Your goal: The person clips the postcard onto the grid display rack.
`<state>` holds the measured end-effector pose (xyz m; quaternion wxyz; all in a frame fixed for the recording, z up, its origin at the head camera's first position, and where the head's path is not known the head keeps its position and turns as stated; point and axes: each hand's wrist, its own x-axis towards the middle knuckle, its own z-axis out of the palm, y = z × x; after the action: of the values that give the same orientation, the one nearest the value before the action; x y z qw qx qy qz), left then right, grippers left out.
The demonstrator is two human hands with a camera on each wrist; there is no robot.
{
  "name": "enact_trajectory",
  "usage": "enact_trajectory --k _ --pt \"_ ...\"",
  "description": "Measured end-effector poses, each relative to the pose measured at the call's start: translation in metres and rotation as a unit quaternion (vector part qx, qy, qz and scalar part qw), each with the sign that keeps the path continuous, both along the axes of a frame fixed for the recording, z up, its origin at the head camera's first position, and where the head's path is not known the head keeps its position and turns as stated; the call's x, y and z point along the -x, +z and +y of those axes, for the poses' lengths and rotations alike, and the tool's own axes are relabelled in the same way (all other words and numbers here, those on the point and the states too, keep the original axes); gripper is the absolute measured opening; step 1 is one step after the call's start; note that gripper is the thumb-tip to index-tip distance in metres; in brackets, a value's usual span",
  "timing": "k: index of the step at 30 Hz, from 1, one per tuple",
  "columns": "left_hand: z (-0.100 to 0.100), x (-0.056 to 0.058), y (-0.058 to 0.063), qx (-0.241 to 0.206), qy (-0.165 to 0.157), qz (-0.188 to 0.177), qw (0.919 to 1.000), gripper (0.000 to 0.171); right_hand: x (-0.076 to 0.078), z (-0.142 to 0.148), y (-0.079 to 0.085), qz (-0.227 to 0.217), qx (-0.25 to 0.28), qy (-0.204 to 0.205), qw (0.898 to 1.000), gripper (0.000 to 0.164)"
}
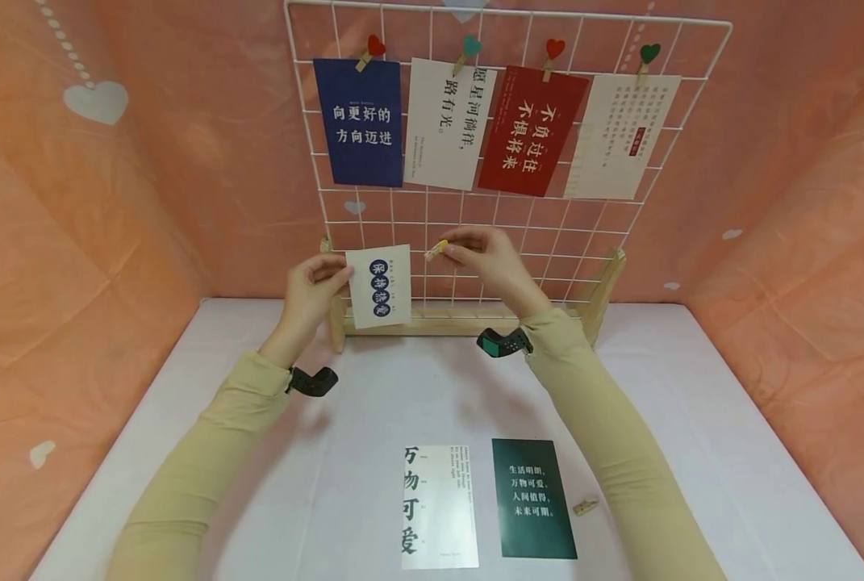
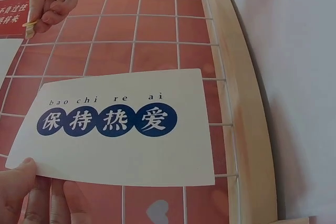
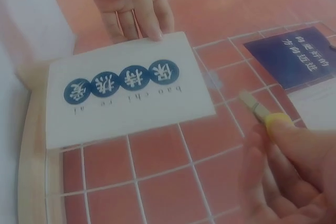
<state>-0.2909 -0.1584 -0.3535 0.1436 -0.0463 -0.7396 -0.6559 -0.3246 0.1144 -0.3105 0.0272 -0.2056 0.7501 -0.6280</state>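
Sleeves (image 1: pixel 631 460) nearest cam; L hand (image 1: pixel 306 297) pinches white card (image 1: pixel 378 287), R hand (image 1: pixel 500 265) yellow-topped clip (image 1: pixel 436 250)

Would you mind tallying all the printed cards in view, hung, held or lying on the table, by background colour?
White or off-white cards: 4
Navy blue card: 1
Red card: 1
Dark green card: 1
Total: 7 cards

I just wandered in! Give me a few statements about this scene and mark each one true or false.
1. The left hand holds a white card with blue circles. True.
2. The right hand is empty. False: it pinches a yellow-ended clip.
3. Four cards hang on the wire grid. True.
4. The dark green card hangs there too. False: it lies on the table.
5. A loose clip lies beside the dark green card. True.
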Motion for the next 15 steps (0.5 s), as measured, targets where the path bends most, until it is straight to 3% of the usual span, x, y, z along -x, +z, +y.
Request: enact_trajectory --k 15 --pt "-0.001 0.012 0.01 -0.021 0.021 0.006 0.9995 0.028 0.006 -0.024 0.009 0.029 0.0 -0.014 0.999 0.022"
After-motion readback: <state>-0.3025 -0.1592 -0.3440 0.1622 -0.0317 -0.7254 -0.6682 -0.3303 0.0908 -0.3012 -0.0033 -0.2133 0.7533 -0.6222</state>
